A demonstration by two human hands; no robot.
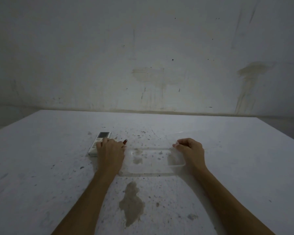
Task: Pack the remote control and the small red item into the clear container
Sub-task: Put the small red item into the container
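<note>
A white remote control (98, 141) with a dark screen lies on the table, left of centre. My left hand (110, 154) rests over its near right part, fingers curled down on it. A small red item (125, 141) lies just beyond that hand's knuckles; whether the hand touches it I cannot tell. The clear container (153, 174), shallow and rectangular, sits open on the table between my hands. My right hand (190, 152) pinches the container's far right rim with thumb and fingers. The container holds nothing.
The white table (227, 167) is speckled with spots and carries a large brownish stain (131, 204) near me. A stained wall (146, 56) stands right behind the table's far edge. The table's left and right edges slope off at both sides.
</note>
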